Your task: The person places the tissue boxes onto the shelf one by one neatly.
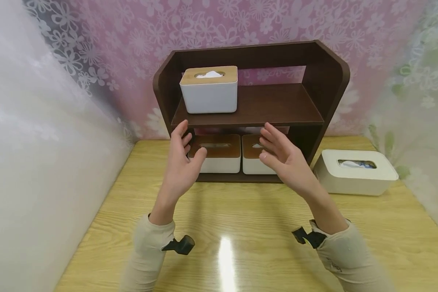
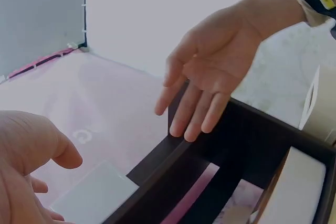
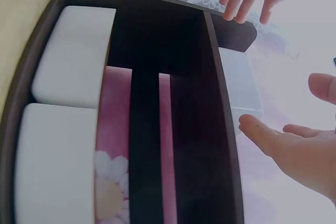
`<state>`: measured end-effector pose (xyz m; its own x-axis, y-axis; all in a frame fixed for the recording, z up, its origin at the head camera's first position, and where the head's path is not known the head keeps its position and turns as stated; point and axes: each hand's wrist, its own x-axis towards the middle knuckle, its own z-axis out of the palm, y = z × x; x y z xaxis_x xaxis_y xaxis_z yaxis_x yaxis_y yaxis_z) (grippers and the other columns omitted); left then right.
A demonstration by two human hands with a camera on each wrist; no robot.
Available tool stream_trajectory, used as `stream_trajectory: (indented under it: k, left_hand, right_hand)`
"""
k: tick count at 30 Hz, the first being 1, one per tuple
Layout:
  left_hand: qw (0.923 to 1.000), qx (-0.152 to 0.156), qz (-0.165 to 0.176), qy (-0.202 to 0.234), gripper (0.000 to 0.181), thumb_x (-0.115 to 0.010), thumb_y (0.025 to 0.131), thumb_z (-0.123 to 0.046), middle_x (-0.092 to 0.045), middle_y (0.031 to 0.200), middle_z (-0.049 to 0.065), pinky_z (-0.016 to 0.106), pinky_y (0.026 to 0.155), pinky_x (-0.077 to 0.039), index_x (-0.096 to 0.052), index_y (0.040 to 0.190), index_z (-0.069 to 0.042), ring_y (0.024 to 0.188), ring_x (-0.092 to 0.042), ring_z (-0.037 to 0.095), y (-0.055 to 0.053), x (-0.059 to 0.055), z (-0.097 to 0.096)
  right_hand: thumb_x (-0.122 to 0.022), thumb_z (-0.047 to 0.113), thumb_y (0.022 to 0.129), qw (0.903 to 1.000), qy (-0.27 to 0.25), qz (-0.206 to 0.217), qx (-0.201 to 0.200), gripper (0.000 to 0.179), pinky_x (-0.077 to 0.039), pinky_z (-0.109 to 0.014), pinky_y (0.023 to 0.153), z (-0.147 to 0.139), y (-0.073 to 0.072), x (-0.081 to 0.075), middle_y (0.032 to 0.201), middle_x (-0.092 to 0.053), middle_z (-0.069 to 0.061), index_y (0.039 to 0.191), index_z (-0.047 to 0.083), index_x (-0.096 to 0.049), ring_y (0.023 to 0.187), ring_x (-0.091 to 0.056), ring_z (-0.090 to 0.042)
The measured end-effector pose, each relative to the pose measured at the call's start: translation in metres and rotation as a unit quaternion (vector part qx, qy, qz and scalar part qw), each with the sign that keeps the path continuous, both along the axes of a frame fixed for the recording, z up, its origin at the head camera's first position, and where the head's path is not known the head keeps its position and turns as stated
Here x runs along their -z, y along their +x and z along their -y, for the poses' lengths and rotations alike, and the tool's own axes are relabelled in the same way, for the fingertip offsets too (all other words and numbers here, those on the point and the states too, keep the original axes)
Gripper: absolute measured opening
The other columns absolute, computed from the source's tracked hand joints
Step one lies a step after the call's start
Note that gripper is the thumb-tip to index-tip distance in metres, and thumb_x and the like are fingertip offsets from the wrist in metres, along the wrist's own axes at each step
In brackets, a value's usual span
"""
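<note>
Both hands are raised in front of a dark brown two-tier shelf (image 1: 277,103), palms turned towards each other. My left hand (image 1: 182,168) has loosely bent fingers and holds nothing; it is near the shelf's left end. The right hand (image 1: 287,162), also with nothing in it, overlaps the lower right part of the shelf in the head view. On the upper tier, at the left, stands a white tissue box (image 1: 211,97) with a wooden lid. Below are two more wood-lidded boxes, a left one (image 1: 219,165) and a right one (image 1: 257,166), side by side and partly hidden by the hands.
An all-white tissue box (image 1: 354,184) with a slot in its top stands on the wooden table (image 1: 248,219), right of the shelf. A whitish panel (image 1: 58,142) closes off the left. Behind the shelf hangs a pink flowered backdrop (image 1: 131,52).
</note>
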<state>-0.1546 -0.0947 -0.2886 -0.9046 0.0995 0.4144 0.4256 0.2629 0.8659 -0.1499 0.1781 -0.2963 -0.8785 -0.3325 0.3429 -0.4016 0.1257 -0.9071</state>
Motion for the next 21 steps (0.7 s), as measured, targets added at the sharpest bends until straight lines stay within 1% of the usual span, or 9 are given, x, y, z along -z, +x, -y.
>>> stream_trajectory:
  k: [4, 6, 10, 15, 17, 21]
  left_hand:
    - [0.9996, -0.002, 0.02, 0.02, 0.069, -0.056, 0.097, -0.011, -0.021, 0.161, 0.002, 0.046, 0.114, -0.032, -0.02, 0.156, -0.015, 0.14, -0.036, 0.02, 0.002, 0.017, -0.008]
    - [0.9991, -0.003, 0.034, 0.027, 0.069, -0.057, 0.097, -0.011, -0.023, 0.159, 0.001, 0.046, 0.113, -0.033, -0.021, 0.156, -0.019, 0.137, -0.038, 0.019, 0.001, 0.026, -0.012]
    - [0.9981, 0.003, 0.051, 0.035, 0.069, -0.057, 0.097, -0.011, -0.025, 0.157, 0.001, 0.049, 0.112, -0.034, -0.021, 0.155, -0.021, 0.136, -0.039, 0.019, -0.002, 0.039, -0.016]
    - [0.9967, 0.023, 0.073, 0.028, 0.071, -0.057, 0.097, -0.009, -0.024, 0.157, 0.005, 0.051, 0.112, -0.034, -0.019, 0.156, -0.019, 0.139, -0.039, 0.024, -0.009, 0.06, -0.018]
    - [0.9964, 0.028, 0.077, 0.021, 0.071, -0.057, 0.096, -0.01, -0.025, 0.156, 0.007, 0.05, 0.112, -0.034, -0.019, 0.156, -0.018, 0.139, -0.039, 0.025, -0.013, 0.066, -0.019]
    - [0.9955, 0.033, 0.088, 0.013, 0.069, -0.057, 0.097, -0.012, -0.028, 0.155, 0.006, 0.05, 0.112, -0.034, -0.02, 0.156, -0.019, 0.138, -0.04, 0.025, -0.017, 0.071, -0.022]
  right_hand:
    - [-0.053, 0.007, 0.102, 0.9999, -0.006, 0.0, 0.013, 0.065, -0.04, -0.014, 0.102, -0.008, 0.007, 0.017, 0.16, -0.031, -0.007, 0.159, 0.018, -0.024, 0.146, -0.031, -0.03]
    - [-0.053, 0.006, 0.102, 0.9998, -0.007, 0.001, 0.019, 0.064, -0.04, -0.014, 0.102, -0.012, 0.008, 0.024, 0.16, -0.031, -0.009, 0.159, 0.018, -0.025, 0.145, -0.032, -0.029]
    - [-0.053, 0.006, 0.102, 0.9997, -0.016, 0.003, 0.02, 0.064, -0.039, -0.014, 0.102, -0.016, 0.006, 0.031, 0.16, -0.031, -0.011, 0.159, 0.016, -0.025, 0.145, -0.035, -0.023]
    - [-0.052, 0.004, 0.102, 0.9987, -0.043, 0.009, 0.025, 0.063, -0.042, -0.016, 0.101, -0.024, 0.002, 0.043, 0.158, -0.033, -0.015, 0.158, 0.013, -0.026, 0.141, -0.04, -0.017]
    - [-0.053, 0.005, 0.102, 0.9983, -0.046, 0.016, 0.032, 0.062, -0.043, -0.016, 0.1, -0.029, 0.0, 0.049, 0.158, -0.034, -0.014, 0.158, 0.013, -0.026, 0.14, -0.042, -0.016]
    - [-0.052, 0.008, 0.103, 0.9981, -0.04, 0.022, 0.04, 0.061, -0.045, -0.015, 0.098, -0.04, -0.004, 0.056, 0.157, -0.037, -0.01, 0.158, 0.014, -0.027, 0.138, -0.044, -0.012]
